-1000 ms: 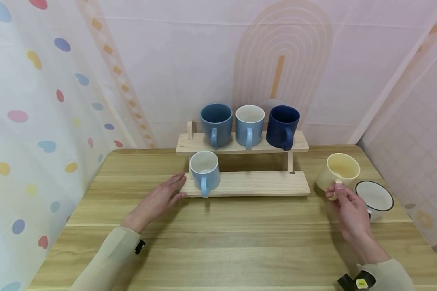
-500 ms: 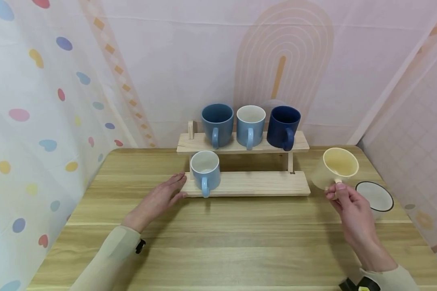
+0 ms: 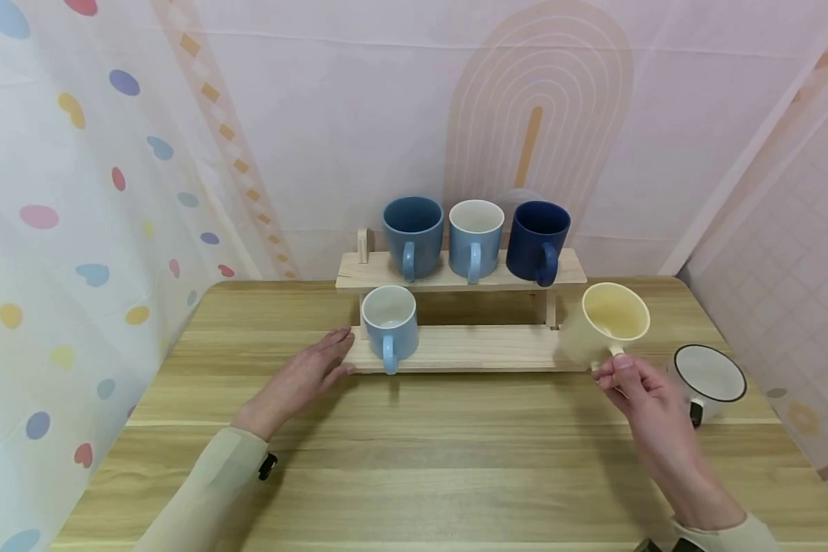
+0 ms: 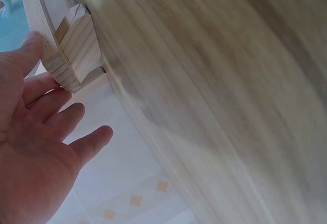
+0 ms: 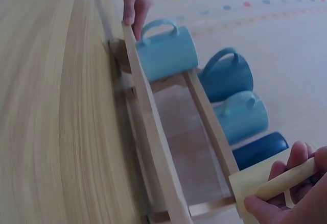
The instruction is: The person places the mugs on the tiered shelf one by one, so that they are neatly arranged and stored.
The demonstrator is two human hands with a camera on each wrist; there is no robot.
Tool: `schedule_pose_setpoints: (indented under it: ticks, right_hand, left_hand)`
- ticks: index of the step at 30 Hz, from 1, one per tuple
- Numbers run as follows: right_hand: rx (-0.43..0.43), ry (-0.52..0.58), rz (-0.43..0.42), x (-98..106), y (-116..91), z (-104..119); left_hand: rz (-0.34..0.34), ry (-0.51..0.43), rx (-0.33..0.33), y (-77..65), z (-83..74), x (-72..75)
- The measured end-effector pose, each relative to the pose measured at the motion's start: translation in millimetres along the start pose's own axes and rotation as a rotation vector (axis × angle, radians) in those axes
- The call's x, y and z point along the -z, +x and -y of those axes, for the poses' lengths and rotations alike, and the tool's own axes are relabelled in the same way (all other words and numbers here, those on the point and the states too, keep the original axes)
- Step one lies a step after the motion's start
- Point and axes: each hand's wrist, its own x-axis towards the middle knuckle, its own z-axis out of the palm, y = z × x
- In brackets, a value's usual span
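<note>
My right hand (image 3: 655, 418) pinches the handle of a pale yellow mug (image 3: 579, 330). The mug is held up, tilted, in front of the right end of the lower board of a two-tier wooden rack (image 3: 486, 349). At the rack's left end my left hand (image 3: 297, 387) holds the lower board; in the left wrist view the thumb (image 4: 31, 43) and fingers lie about its end. Beside that hand a light blue mug (image 3: 396, 337) stands on the lower board. The upper board bears a grey-blue mug (image 3: 424, 249), another light blue mug (image 3: 483, 253) and a navy mug (image 3: 527, 253).
A white mug with a black rim (image 3: 690, 391) stands on the wooden table (image 3: 455, 460) at the right, close by my right hand. Patterned cloth (image 3: 359, 115) hangs behind the table and along both sides.
My right hand has lifted the yellow mug off the table and carried it left to the rack's right end. The left hand stays in place on the rack.
</note>
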Motion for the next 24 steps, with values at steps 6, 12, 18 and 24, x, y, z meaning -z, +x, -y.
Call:
schedule_pose_setpoints:
  ticks: [6,12,18,24]
  right_hand:
    - [-0.009,-0.022,0.037,-12.2,-2.2,0.7]
    - [-0.025,-0.050,0.059,-25.7,-4.3,1.4]
    - [-0.051,-0.081,0.084,-39.1,-5.9,1.5]
    - [-0.069,-0.118,0.119,-51.7,-7.9,1.5]
  left_hand:
    - [0.000,0.002,0.001,-0.3,-0.3,-0.1]
    - [0.001,0.011,-0.008,-0.6,-0.8,0.3]
    - [0.019,0.007,0.001,-0.9,-0.4,0.3]
    - [0.014,0.012,0.001,-1.8,-1.0,0.1]
